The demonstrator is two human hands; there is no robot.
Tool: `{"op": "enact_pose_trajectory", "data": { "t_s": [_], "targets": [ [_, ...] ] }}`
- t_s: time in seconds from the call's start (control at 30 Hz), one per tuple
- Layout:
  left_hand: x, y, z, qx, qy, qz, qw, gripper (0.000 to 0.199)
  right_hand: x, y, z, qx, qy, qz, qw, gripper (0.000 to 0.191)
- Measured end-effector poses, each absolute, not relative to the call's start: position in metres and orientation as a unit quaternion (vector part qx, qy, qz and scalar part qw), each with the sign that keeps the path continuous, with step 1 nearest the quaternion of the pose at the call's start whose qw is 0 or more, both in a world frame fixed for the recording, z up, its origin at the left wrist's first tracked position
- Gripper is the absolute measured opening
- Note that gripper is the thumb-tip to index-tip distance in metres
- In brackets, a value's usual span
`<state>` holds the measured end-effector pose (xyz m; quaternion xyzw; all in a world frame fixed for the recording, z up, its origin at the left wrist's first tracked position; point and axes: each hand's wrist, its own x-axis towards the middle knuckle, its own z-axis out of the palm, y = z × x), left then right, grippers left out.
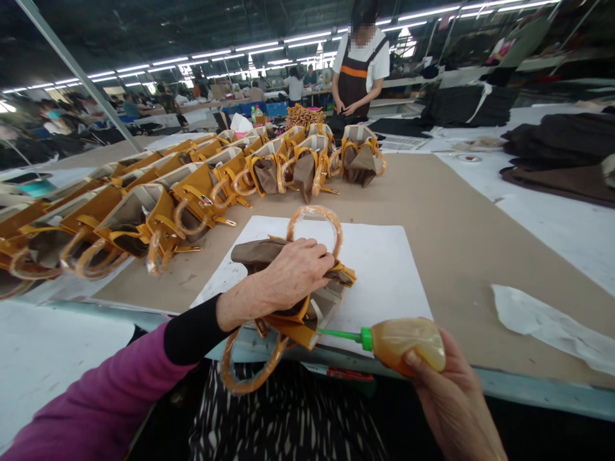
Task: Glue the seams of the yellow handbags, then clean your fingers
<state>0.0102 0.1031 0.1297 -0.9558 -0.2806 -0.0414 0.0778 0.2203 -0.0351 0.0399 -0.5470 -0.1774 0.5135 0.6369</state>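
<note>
A mustard handbag (298,330) with grey-brown lining lies at the table's front edge, partly on a white sheet (384,256). One wrapped ring handle stands up behind it; the other hangs over the edge. My left hand (300,269) is closed on the bag's upper part and lining, its fingertips partly hidden. In my right hand (444,378) is a squeeze bottle (408,342) of amber liquid, tilted sideways. Its thin green nozzle points left, with the tip at the bag's edge near the lining; whether it touches cannot be told.
Rows of similar handbags (192,186) fill the table's left and back. A translucent scrap (552,320) lies at the right, dark folded fabric (562,153) beyond. A person in an apron (360,70) stands across the table.
</note>
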Motion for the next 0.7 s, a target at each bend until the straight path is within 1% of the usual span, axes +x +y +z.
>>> {"op": "enact_pose_trajectory", "data": {
  "t_s": [0.2, 0.5, 0.7],
  "targets": [
    [0.011, 0.104, 0.129, -0.956, -0.276, -0.052, 0.083, 0.013, 0.215, -0.034, 0.038, -0.539, -0.17, 0.518, 0.642, 0.06],
    [0.014, 0.105, 0.131, -0.957, -0.273, -0.048, 0.081, 0.013, 0.21, -0.041, 0.044, -0.544, -0.18, 0.522, 0.632, 0.052],
    [0.015, 0.104, 0.133, -0.955, -0.284, -0.032, 0.078, 0.014, 0.212, -0.035, 0.045, -0.546, -0.16, 0.511, 0.644, 0.054]
  ]
}}
